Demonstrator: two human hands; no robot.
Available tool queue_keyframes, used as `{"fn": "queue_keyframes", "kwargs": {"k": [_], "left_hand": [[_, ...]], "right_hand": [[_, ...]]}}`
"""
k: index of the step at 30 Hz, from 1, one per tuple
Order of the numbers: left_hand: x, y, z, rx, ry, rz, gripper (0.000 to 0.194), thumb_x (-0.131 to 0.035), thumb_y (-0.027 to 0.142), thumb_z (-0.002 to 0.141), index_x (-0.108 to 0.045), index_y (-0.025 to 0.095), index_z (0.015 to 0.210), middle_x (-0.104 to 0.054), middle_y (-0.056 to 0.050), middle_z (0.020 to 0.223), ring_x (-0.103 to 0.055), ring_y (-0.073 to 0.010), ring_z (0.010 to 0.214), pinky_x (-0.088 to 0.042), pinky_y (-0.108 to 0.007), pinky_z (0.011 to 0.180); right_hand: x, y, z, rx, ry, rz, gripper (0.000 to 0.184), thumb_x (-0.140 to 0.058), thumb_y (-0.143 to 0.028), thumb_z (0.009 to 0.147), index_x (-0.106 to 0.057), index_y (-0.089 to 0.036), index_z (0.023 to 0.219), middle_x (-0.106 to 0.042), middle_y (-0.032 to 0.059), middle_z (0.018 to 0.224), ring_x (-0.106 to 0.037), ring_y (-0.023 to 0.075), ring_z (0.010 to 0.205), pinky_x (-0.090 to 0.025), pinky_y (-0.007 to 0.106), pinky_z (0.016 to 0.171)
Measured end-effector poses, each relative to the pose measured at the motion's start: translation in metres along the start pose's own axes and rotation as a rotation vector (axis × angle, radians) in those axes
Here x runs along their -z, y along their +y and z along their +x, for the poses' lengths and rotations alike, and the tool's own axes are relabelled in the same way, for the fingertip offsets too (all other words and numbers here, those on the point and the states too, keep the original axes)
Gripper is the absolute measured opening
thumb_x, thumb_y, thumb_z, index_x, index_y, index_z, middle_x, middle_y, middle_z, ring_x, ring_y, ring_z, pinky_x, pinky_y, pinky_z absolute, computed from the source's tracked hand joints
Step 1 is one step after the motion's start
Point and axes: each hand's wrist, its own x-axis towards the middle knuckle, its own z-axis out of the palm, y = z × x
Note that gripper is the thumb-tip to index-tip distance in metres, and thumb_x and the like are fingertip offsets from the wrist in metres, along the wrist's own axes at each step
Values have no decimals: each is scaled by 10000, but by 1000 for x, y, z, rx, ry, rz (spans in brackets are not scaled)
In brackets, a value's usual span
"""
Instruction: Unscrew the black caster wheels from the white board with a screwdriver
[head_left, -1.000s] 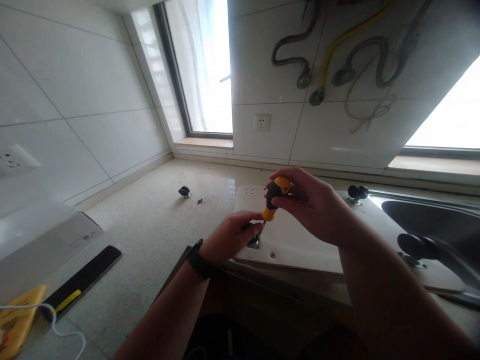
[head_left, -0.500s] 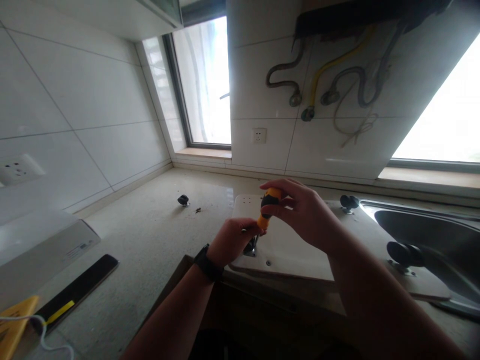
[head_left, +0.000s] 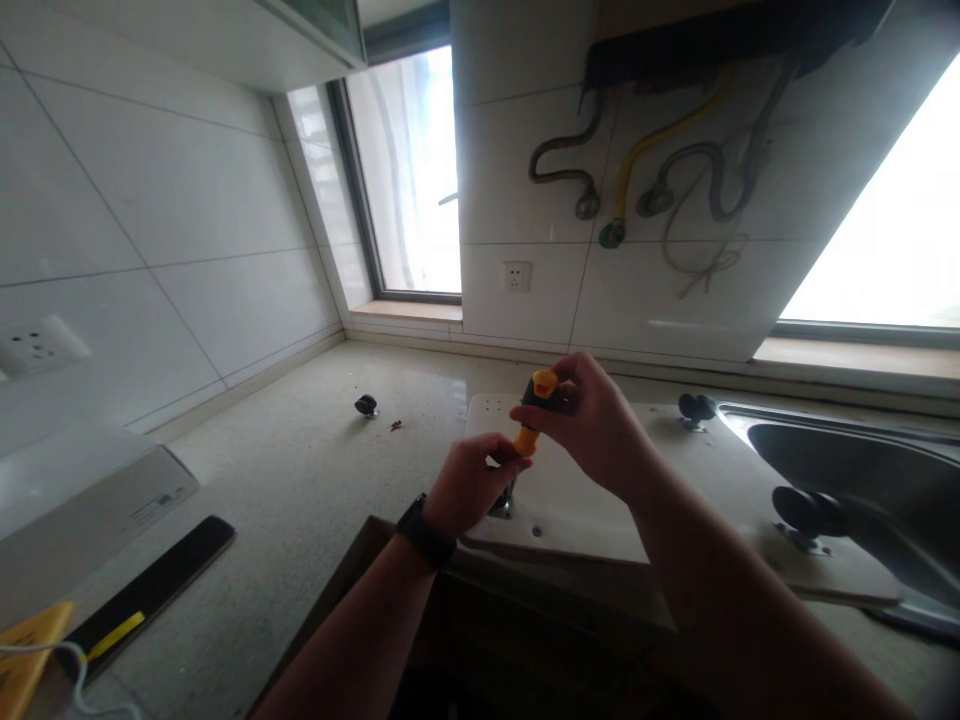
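Observation:
My right hand [head_left: 581,410] grips the black-and-yellow handle of a screwdriver [head_left: 527,442], which stands nearly upright. Lower down, my left hand [head_left: 480,478], with a dark watch on its wrist, pinches the bottom of the same handle. The screwdriver's tip is hidden behind my left fingers. Just below them a metal plate [head_left: 504,503] shows at the left end of a white board [head_left: 592,510]. Two black twin-wheel casters, one near the back [head_left: 696,408] and a front caster [head_left: 808,510], stand wheels up on the board's right part.
A loose black caster [head_left: 366,404] and a few small screws [head_left: 396,425] lie on the speckled countertop [head_left: 300,470]. The sink [head_left: 862,460] is at right, partly under the board. At left are a long dark strip [head_left: 161,580] and a yellow object with a white cable [head_left: 34,650].
My right hand has rotated around the screwdriver handle, so more of its yellow top shows and the fingers sit differently. My left hand stays at the handle's lower end.

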Motion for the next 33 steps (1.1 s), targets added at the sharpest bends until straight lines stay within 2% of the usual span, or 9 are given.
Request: {"fn": "queue_keyframes", "kwargs": {"k": [4,7,9,13,16,22,25,28,33], "left_hand": [[0,-2,0,16,43,0,226,-775,385,860,-688,195,775,-723,-9,743,-630,-165,695,-469,-296,678],[0,-2,1,22,46,-35,261,-778,399,854,-652,193,754,-706,-6,726,-613,-155,670,-459,-287,655],[-1,-2,1,16,41,-37,270,-774,398,861,-640,191,754,-700,-5,725,-606,-149,666,-456,-284,653],[-2,-3,4,4,36,-21,282,-791,375,863,-616,188,743,-680,8,708,-592,-140,651,-447,-282,642],[2,-1,6,9,28,-12,283,-836,357,832,-620,187,759,-683,10,716,-610,-152,668,-469,-294,656],[17,3,7,-93,-188,-151,268,-732,301,934,-714,213,1187,-783,-78,1176,-725,-221,1099,-549,-420,1021],[18,1,6,-19,-260,-225,232,-670,293,972,-753,193,1164,-804,-91,1136,-752,-222,1068,-570,-430,1017],[16,-1,7,47,-221,-257,187,-712,289,934,-792,179,1062,-827,-84,1018,-774,-222,973,-594,-402,947],[11,-1,7,73,-135,-97,145,-778,323,872,-826,200,930,-830,-51,896,-753,-218,848,-564,-358,818]], "right_hand": [[-2,0,1,-13,-96,131,429,-873,-340,694,-647,-200,1030,-753,55,956,-742,213,883,-620,436,866],[-5,-2,0,22,-184,240,496,-787,-321,778,-557,-235,1209,-756,72,1094,-733,192,943,-614,428,878],[-9,-1,1,23,-151,239,490,-803,-335,763,-523,-246,1156,-751,68,1094,-716,176,903,-614,389,802],[-15,2,5,15,37,136,494,-924,-351,603,-604,-223,957,-706,1,882,-668,153,757,-603,339,677],[-12,3,8,25,-9,166,435,-895,-334,659,-692,-223,1027,-734,9,929,-698,157,759,-633,370,724],[-3,7,7,44,-215,305,465,-778,-297,817,-646,-262,1262,-758,54,1146,-737,224,1076,-601,503,1001],[-4,9,6,53,-270,391,411,-739,-308,853,-619,-285,1245,-744,55,1207,-707,225,1162,-571,510,1045],[-8,8,5,89,-242,327,373,-750,-332,843,-614,-274,1185,-729,59,1164,-699,204,1110,-608,434,950],[-12,3,4,114,-15,100,469,-907,-323,658,-657,-241,1046,-685,8,921,-648,154,798,-612,329,688]]}}
